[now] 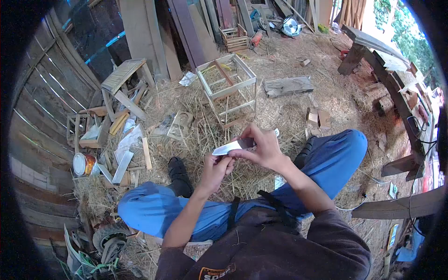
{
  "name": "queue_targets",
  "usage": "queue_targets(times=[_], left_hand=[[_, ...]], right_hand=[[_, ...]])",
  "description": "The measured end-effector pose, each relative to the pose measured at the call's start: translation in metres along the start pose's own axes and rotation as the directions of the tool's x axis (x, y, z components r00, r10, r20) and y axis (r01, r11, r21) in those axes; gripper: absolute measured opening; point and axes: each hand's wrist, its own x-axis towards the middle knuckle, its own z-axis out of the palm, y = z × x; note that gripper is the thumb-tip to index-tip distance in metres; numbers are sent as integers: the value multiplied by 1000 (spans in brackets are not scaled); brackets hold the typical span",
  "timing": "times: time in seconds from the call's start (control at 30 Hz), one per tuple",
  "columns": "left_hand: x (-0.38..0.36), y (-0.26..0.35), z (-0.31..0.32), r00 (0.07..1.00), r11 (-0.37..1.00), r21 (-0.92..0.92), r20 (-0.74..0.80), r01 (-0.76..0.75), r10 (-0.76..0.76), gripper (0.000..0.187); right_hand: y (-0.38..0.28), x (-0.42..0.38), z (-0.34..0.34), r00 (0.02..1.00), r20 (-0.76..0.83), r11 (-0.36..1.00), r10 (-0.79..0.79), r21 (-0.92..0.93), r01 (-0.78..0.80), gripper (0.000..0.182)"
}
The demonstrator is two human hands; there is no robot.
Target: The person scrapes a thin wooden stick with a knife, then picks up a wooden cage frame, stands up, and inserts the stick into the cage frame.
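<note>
Between my two hands is a small flat strip [227,148], bright whitish toward its left end and dark toward its right; its exact kind cannot be made out. My right hand [263,148] pinches it from above and below with thumb and fingers. My left hand [217,171] has its fingers curled closed at the strip's lower left edge, the thumb toward the right hand. Just beyond the hands stands a light wooden frame [233,88] with open sides and a brown slat across its top.
A small wooden stool [123,74] stands at left, beside scrap wood and a paint can [84,164]. A plank [288,86] lies on the straw-strewn ground ahead. At right runs a long wooden bench [389,74] with tools and cables. A circular saw [291,26] rests at the back.
</note>
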Motion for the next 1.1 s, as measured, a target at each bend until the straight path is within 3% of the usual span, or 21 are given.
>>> queue_targets(times=[0.13,0.23,0.27,0.4,0.5,0.67,1.1], left_hand=[[-1,6,-1,997,989,125,27,-76,73,26],[-8,7,8,983,943,279,73,-180,166,32],[-4,-2,6,983,946,267,78,-182,167,36],[3,-2,8,989,983,139,-62,-123,133,31],[0,-4,1,993,990,121,-84,-70,80,28],[-3,-3,2,999,1000,24,-33,-9,10,33],[-3,6,7,997,997,-36,25,-66,67,36]], right_hand=[[7,5,-7,996,-80,999,37,24,-36,55],[22,17,-25,948,-256,982,188,19,-189,52],[24,18,-33,943,-249,973,221,-8,-231,50],[15,4,-10,982,-187,1000,10,-6,-12,48],[9,-1,11,999,-48,998,6,66,-3,57],[6,-4,8,995,-71,997,-68,17,69,55],[17,1,-4,989,-71,988,-131,-90,124,56]])
